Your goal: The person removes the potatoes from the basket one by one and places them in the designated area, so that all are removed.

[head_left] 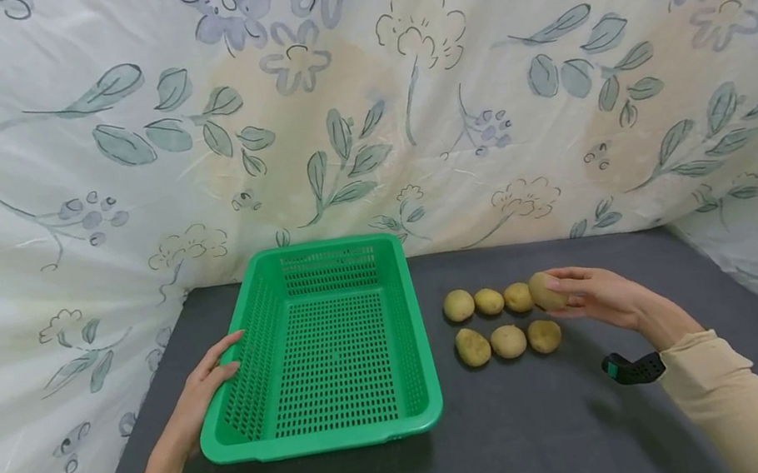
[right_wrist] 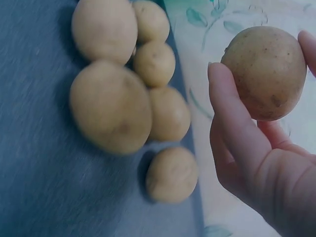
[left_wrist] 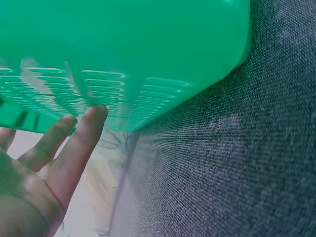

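Observation:
My right hand (head_left: 607,299) pinches a round, tan potato (right_wrist: 266,71) between thumb and fingers. It is at the right end of the back row of potatoes, and in the right wrist view it is raised before the patterned cloth. Two short rows of potatoes lie beside it, including a front-row potato (head_left: 545,336) and a back-row potato (head_left: 458,305). My left hand (head_left: 193,400) is at the left side of a green slotted plastic basket (head_left: 331,439). Its extended fingers (left_wrist: 81,148) reach the basket's outer wall. Nothing lies inside the basket.
A dark grey cloth-covered table (head_left: 523,448) lies under everything. White cloth (head_left: 334,151) with flowers and leaves hangs behind and at both sides. Black bands are on both wrists, such as the right wristband (head_left: 634,369).

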A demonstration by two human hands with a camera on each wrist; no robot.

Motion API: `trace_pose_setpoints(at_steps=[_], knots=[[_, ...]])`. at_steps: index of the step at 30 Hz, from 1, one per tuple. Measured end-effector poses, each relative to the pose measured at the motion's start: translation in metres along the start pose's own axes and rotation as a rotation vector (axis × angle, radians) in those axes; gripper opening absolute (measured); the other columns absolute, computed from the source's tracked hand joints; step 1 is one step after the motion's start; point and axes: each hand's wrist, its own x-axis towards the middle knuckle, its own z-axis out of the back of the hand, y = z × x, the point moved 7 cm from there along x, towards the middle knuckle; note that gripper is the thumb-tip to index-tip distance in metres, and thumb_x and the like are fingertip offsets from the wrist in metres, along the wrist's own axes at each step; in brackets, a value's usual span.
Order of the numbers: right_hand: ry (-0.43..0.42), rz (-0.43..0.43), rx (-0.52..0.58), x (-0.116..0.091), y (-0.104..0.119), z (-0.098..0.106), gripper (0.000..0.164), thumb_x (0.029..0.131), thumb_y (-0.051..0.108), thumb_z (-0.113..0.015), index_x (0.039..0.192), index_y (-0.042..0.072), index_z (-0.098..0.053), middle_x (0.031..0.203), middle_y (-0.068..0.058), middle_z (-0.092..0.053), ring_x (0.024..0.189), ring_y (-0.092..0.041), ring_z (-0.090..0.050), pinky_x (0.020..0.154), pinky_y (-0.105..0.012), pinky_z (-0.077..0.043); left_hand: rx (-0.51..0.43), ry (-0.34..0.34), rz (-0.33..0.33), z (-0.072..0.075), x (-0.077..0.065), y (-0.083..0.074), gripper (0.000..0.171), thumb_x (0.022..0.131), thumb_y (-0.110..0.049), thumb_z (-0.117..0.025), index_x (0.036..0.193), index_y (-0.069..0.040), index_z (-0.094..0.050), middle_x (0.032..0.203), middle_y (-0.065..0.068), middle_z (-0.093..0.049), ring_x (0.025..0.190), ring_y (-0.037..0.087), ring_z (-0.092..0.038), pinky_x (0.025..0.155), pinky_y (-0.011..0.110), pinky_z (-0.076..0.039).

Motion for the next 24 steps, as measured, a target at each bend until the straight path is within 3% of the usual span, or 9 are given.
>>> trace_pose_setpoints(at_steps=[4,10,14,18,21,24], knots=[[-0.012,-0.021,0.015,-0.004,-0.012,0.009,0.077,0.102,0.023,-0.05,0.15,-0.006,0.003,0.152,-0.03,0.005,0.137,-0.047,-0.012,0.104,-0.047,-0.034,0.009,0.0,0.0,0.0,0.0,0.001,0.054,0.105,-0.029,-0.039,0.152,-0.011,-0.022,0.148,0.025,-0.018,0.104,0.013,-0.053,0.078,0.035,-0.052],[-0.039,-0.051,0.024,-0.008,-0.029,0.022,0.079,0.101,0.025,-0.051,0.149,-0.006,0.004,0.151,-0.032,0.006,0.137,-0.048,-0.01,0.103,-0.045,-0.036,-0.012,0.007,0.003,0.0,0.0,0.001,0.053,0.105,-0.029,-0.038,0.152,-0.013,-0.022,0.145,0.027,-0.02,0.104,0.015,-0.054,0.077,0.036,-0.052],[-0.052,-0.07,0.013,-0.01,-0.039,0.027,0.08,0.101,0.027,-0.051,0.149,-0.007,0.004,0.15,-0.033,0.003,0.133,-0.045,-0.026,0.102,-0.044,-0.039,-0.033,0.016,0.002,-0.001,0.0,0.001,0.052,0.105,-0.028,-0.038,0.152,-0.013,-0.021,0.144,0.027,-0.022,0.104,0.016,-0.055,0.077,0.037,-0.052],[-0.066,-0.085,0.008,-0.01,-0.049,0.032,0.079,0.101,0.027,-0.051,0.149,-0.008,0.002,0.149,-0.035,-0.003,0.115,-0.026,-0.051,0.1,-0.044,-0.041,-0.039,0.019,0.005,-0.001,0.0,0.001,0.052,0.105,-0.027,-0.038,0.152,-0.014,-0.021,0.143,0.027,-0.022,0.103,0.016,-0.055,0.077,0.037,-0.053],[-0.077,-0.093,0.013,-0.01,-0.055,0.034,0.079,0.101,0.027,-0.051,0.148,-0.01,0.0,0.147,-0.035,-0.009,0.104,-0.016,-0.056,0.098,-0.044,-0.042,-0.043,0.014,0.015,-0.001,0.0,0.001,0.053,0.105,-0.028,-0.038,0.152,-0.014,-0.021,0.143,0.028,-0.023,0.103,0.017,-0.055,0.076,0.037,-0.053],[-0.091,-0.109,0.015,-0.01,-0.061,0.035,0.079,0.1,0.026,-0.052,0.148,-0.011,-0.001,0.145,-0.036,-0.014,0.101,-0.016,-0.057,0.097,-0.044,-0.044,-0.045,0.012,0.022,-0.001,0.0,0.001,0.053,0.105,-0.028,-0.038,0.153,-0.014,-0.021,0.143,0.027,-0.022,0.102,0.018,-0.056,0.076,0.037,-0.053]])
